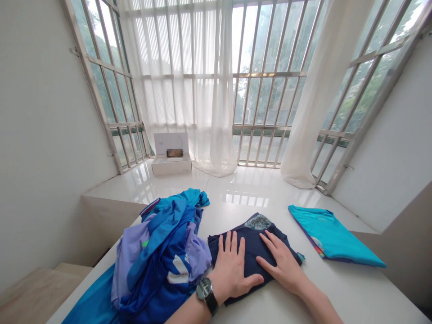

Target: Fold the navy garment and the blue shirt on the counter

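Note:
A dark navy folded garment (251, 245) with a patterned patch near its far edge lies flat on the white table. On its left half rests my left hand (232, 267), fingers spread and palm down, with a black-strapped watch on the wrist. My right hand (281, 261) presses flat on the garment's right side, fingers apart. Neither hand grips the cloth. Just left of my left hand is a loose heap of blue and lavender clothes (165, 252). To the right lies a neatly folded turquoise shirt (340, 236) with a colourful print at its left edge.
Behind the table is a white windowsill (249, 189) with an open white box (171, 166) on it. Sheer white curtains (216, 112) hang before barred windows. A beige surface (37, 292) sits lower at the left.

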Tool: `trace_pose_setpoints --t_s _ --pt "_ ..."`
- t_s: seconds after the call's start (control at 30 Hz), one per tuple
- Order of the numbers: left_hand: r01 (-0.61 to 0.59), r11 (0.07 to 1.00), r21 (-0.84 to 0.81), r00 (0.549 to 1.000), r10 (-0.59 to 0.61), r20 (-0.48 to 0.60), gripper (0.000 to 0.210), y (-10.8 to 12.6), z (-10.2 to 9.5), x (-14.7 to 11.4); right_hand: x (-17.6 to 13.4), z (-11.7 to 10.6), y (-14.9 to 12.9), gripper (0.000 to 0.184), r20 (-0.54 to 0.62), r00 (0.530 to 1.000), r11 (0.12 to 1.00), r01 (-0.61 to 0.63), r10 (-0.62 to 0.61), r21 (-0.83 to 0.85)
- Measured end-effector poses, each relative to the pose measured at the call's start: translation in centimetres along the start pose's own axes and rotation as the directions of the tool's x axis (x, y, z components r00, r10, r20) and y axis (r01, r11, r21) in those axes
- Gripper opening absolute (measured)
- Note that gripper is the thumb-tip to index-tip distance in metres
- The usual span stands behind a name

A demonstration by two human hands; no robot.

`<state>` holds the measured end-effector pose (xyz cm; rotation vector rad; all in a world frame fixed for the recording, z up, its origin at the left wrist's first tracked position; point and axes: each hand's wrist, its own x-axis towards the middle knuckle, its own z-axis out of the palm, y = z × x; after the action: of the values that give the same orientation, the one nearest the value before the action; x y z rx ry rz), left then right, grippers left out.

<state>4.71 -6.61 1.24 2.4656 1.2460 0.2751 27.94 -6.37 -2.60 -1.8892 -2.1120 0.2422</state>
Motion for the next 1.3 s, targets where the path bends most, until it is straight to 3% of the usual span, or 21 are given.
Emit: trace_pose_setpoints --t_s 1.3 --pt "0.01 0.999 0.037 1.0 -0.01 0.0 0.102 0.37 0.0 -0.06 -0.05 0.07 -0.08 0.076 -0.008 1.0 1.0 0.003 -0.003 0.021"
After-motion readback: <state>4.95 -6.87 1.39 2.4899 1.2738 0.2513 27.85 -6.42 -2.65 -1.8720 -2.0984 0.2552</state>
